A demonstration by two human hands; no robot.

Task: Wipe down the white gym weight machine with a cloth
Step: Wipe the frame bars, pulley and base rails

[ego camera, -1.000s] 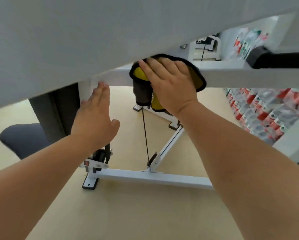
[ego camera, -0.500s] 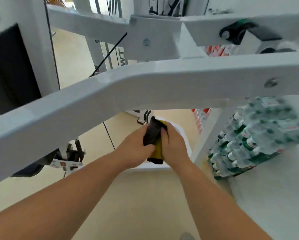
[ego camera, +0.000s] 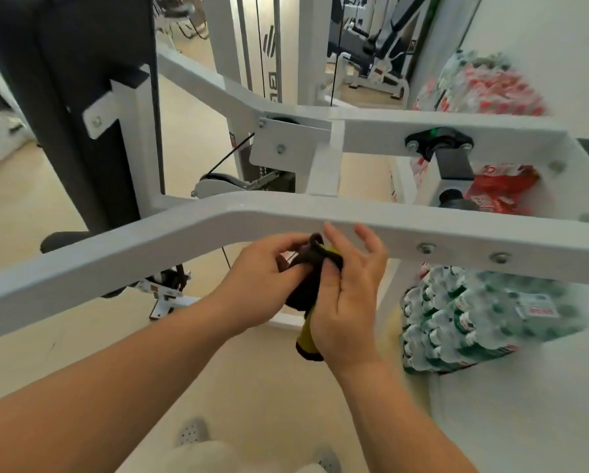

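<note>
A person stood at a white weight machine (ego camera: 183, 233), both hands raised in front of the chest and meeting on a black and yellow cloth (ego camera: 307, 285). A second before, the right hand had pressed that cloth flat on a lower white bar while the left lay open against the frame. Since then the cloth had come off the metal and been gathered between the two hands.

The left hand (ego camera: 262, 271) had its fingers curled, pinching the bunched black top of the cloth. The right hand (ego camera: 349, 302) held the thumb folded onto the cloth, with the other fingers lifted and loosely spread. A yellow end hung out below that palm.

The machine's bent white bar ran just beyond the fingertips, not touched by them or the cloth. Shrink-wrapped packs of water bottles (ego camera: 456, 322) lay off to the right of the right fingers, well apart.

Wiping seemed paused. The cloth was probably being refolded before it went onto the near bar.
</note>
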